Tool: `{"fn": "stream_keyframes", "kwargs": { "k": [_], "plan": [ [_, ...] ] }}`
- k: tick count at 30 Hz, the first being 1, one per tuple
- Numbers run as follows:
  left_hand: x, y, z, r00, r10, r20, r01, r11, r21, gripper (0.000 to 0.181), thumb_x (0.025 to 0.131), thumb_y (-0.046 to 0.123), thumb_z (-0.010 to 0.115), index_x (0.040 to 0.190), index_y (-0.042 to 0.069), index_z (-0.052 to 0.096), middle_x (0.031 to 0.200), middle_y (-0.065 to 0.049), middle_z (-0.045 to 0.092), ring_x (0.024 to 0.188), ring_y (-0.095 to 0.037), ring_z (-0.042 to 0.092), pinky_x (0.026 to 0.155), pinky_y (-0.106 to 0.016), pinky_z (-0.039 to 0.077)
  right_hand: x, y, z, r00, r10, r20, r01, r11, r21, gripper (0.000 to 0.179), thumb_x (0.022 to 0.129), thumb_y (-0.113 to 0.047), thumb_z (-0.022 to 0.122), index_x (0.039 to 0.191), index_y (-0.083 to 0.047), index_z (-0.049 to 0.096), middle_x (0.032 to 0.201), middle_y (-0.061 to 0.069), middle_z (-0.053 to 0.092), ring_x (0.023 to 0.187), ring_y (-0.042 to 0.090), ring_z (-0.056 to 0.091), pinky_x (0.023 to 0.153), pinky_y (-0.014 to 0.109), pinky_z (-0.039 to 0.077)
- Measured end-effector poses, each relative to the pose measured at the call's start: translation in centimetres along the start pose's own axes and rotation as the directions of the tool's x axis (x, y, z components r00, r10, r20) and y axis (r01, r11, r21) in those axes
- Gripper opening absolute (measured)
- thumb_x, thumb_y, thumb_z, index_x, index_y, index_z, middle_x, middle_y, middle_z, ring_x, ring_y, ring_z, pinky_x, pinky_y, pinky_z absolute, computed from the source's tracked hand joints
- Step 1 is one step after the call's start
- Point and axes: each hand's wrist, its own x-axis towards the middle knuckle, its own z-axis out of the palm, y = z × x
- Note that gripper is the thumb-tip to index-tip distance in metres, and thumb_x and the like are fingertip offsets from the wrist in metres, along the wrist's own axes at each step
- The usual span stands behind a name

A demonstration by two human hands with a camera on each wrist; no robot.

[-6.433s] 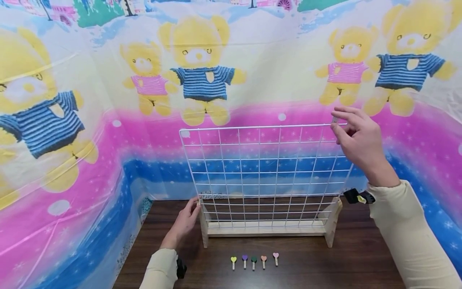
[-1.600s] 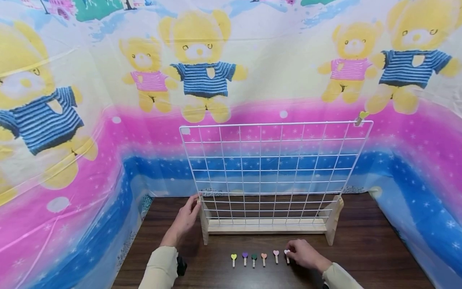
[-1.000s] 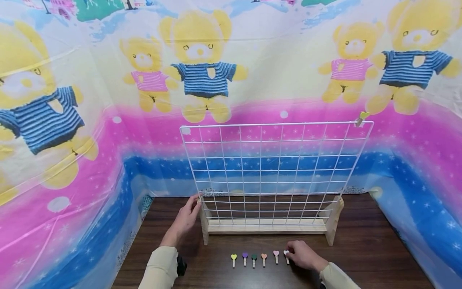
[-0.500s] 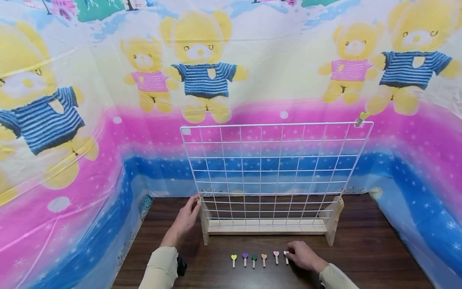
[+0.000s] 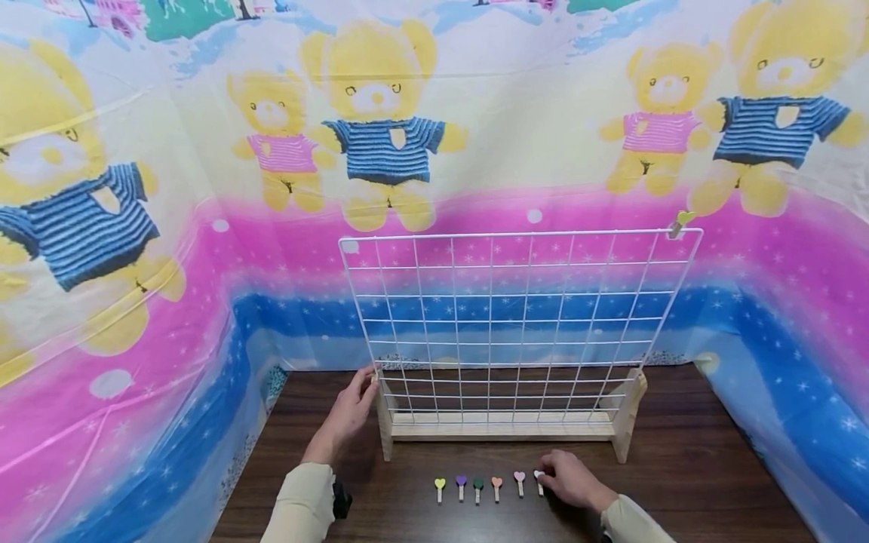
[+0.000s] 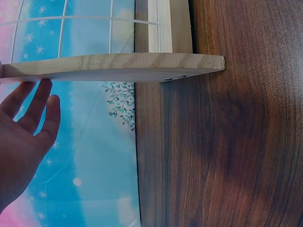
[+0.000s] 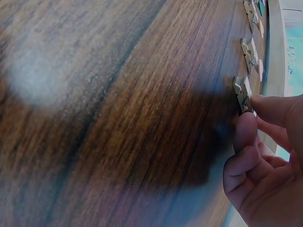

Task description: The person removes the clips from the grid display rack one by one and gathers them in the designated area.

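Observation:
A white wire grid stands upright in a wooden base on the table. My left hand holds the top of the base's left side piece, also seen as a wooden board in the left wrist view; several fingertips touch its outer face. Near the table's front my right hand pinches a clothespin between thumb and forefinger, low at the table. Its white heart is partly hidden. Left of it lie mini clothespins with yellow, purple, green, orange and pink hearts.
A yellow heart clothespin is clipped on the grid's top wire near the right corner. Bear-printed cloth hangs behind and at both sides of the dark wooden table.
Since the earliest frame, my right hand has come down from the grid's top right corner to the table, leaving a yellow clothespin up there. During the last second, almost nothing moves.

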Motion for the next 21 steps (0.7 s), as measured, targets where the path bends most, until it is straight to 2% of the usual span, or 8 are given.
{"fn": "stream_keyframes", "kwargs": {
  "k": [5, 9, 15, 21],
  "plan": [
    [0.1, -0.1, 0.1, 1.000, 0.005, 0.002, -0.005, 1.000, 0.001, 0.038, 0.102, 0.020, 0.044, 0.139, 0.015, 0.042, 0.129, -0.018, 0.054, 0.119, -0.032, 0.051, 0.093, -0.051, 0.042, 0.0, 0.1, -0.6, 1.000, 0.010, 0.007, -0.010, 1.000, -0.004, 0.005, 0.084, -0.015, 0.070, 0.081, -0.013, 0.068, 0.073, -0.007, 0.050, 0.066, 0.007, 0.047, 0.058, 0.028, 0.040],
    [0.1, -0.1, 0.1, 1.000, -0.002, 0.010, 0.002, 1.000, -0.003, 0.038, 0.102, 0.019, 0.044, 0.139, 0.015, 0.042, 0.130, -0.017, 0.053, 0.119, -0.032, 0.050, 0.094, -0.050, 0.042, 0.3, 0.2, -2.0, 1.000, 0.022, -0.011, -0.023, 1.000, -0.020, 0.005, 0.083, -0.014, 0.071, 0.087, -0.011, 0.069, 0.078, -0.007, 0.055, 0.070, 0.008, 0.052, 0.062, 0.030, 0.044],
    [0.0, -0.1, 0.0, 1.000, -0.007, 0.010, 0.008, 1.000, -0.007, 0.037, 0.102, 0.020, 0.044, 0.139, 0.017, 0.043, 0.129, -0.017, 0.054, 0.119, -0.031, 0.051, 0.093, -0.051, 0.043, 0.9, -0.3, -5.4, 0.997, -0.033, -0.066, 0.031, 0.999, -0.029, 0.008, 0.084, -0.011, 0.070, 0.091, -0.007, 0.069, 0.080, -0.006, 0.059, 0.073, 0.010, 0.056, 0.064, 0.030, 0.047],
    [0.0, -0.1, -0.1, 1.000, -0.008, 0.009, 0.008, 1.000, -0.012, 0.037, 0.102, 0.020, 0.044, 0.139, 0.019, 0.043, 0.129, -0.016, 0.054, 0.119, -0.030, 0.051, 0.093, -0.050, 0.043, 1.1, -2.3, -9.5, 0.986, -0.085, -0.147, 0.074, 0.994, -0.076, 0.010, 0.085, -0.010, 0.068, 0.095, -0.008, 0.070, 0.084, -0.005, 0.063, 0.072, 0.008, 0.056, 0.063, 0.028, 0.047]
  ]
}}
